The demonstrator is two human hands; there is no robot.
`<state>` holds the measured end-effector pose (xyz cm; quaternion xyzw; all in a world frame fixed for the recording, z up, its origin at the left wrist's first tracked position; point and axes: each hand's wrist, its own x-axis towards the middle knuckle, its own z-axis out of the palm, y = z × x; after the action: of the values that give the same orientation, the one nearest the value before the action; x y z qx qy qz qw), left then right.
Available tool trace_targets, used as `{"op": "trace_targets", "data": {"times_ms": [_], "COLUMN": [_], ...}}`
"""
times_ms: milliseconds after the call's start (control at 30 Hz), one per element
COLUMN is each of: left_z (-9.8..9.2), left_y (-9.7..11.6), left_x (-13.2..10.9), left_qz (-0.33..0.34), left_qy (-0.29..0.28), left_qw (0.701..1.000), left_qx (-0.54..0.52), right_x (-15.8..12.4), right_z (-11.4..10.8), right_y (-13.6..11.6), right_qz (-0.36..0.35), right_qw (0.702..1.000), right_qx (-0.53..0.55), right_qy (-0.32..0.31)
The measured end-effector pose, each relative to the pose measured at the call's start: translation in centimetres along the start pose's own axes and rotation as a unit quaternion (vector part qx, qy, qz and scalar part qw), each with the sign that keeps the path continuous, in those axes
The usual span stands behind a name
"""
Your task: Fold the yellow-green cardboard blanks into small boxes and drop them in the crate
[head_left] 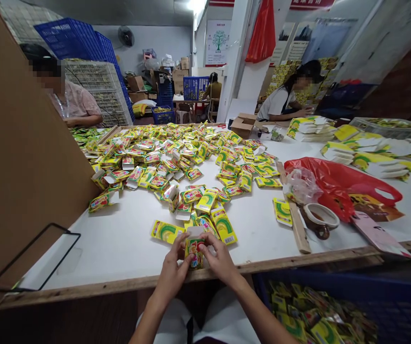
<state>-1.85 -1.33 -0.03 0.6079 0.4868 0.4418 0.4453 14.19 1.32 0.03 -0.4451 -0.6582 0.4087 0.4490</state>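
Between my two hands, just above the table's front edge, is a small candy box (194,252), green and yellow with red print, its pale end flap standing up at the top. My left hand (175,260) grips its left side, thumb on the front. My right hand (220,257) closes on the right side, thumb pressed to the front. Right behind the held box lie several more small boxes, among them a yellow box (223,225) and another yellow box (166,231). A large pile of such boxes (155,157) spreads over the white table (119,248).
A cardboard panel (22,157) and black wire frame (37,234) stand left. To the right are a wooden strip (298,227), a cup (322,217), a red plastic bag (334,179) and a pink phone-like slab (379,234). A blue crate (399,296) holds boxes below. People sit beyond.
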Motion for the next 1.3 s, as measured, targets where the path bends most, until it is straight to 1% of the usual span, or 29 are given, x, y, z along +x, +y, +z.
{"op": "trace_targets", "data": {"times_ms": [133, 233, 400, 533, 633, 733, 867, 933, 1033, 1133, 1233, 1300], "left_z": [-0.2, -0.4, -0.6, -0.4, -0.4, -0.6, -0.6, -0.5, -0.4, -0.5, -0.6, -0.7], "left_y": [0.0, 0.0, -0.2, -0.6, -0.6, -0.3, 0.3, 0.6, 1.0, 1.1, 1.0, 0.6], "left_x": [0.3, 0.5, 0.6, 0.7, 1.1, 1.3, 1.3, 1.4, 1.6, 2.0, 2.2, 2.1], "left_qz": [-0.007, -0.018, -0.031, -0.021, -0.022, -0.018, 0.001, 0.004, 0.002, 0.001, 0.003, -0.007], "left_qy": [-0.014, -0.010, 0.031, 0.073, 0.059, 0.051, 0.066, 0.079, 0.100, 0.119, 0.122, 0.112], "left_qw": [1.000, 1.000, 0.999, 0.994, 0.993, 0.992, 0.994, 0.995, 0.994, 0.993, 0.992, 0.993], "left_qx": [0.006, 0.002, -0.013, -0.075, -0.102, -0.113, -0.089, -0.063, -0.032, -0.016, -0.019, -0.040], "right_x": [0.1, 0.1, 0.0, -0.3, -0.2, 0.1, 0.3, 0.5, 0.9, 1.5, 1.7, 1.5], "right_z": [0.5, 1.0, 1.8, 2.3, 2.1, 1.6, 1.2, 1.2, 1.4, 1.4, 1.5, 1.7], "right_y": [0.2, 0.1, -0.5, -0.4, -0.3, -0.7, -1.4, -1.5, -1.7, -1.9, -2.0, -1.7], "right_qz": [0.004, -0.003, -0.039, -0.031, -0.022, -0.032, -0.053, -0.050, -0.041, -0.035, -0.033, -0.033], "right_qw": [1.000, 0.999, 0.997, 0.996, 0.996, 0.997, 0.997, 0.996, 0.996, 0.996, 0.995, 0.995], "right_qx": [0.002, 0.003, -0.010, 0.024, 0.047, 0.019, 0.016, 0.010, -0.026, -0.048, -0.057, -0.049], "right_qy": [0.019, 0.032, 0.059, 0.080, 0.072, 0.065, 0.061, 0.066, 0.076, 0.068, 0.070, 0.077]}}
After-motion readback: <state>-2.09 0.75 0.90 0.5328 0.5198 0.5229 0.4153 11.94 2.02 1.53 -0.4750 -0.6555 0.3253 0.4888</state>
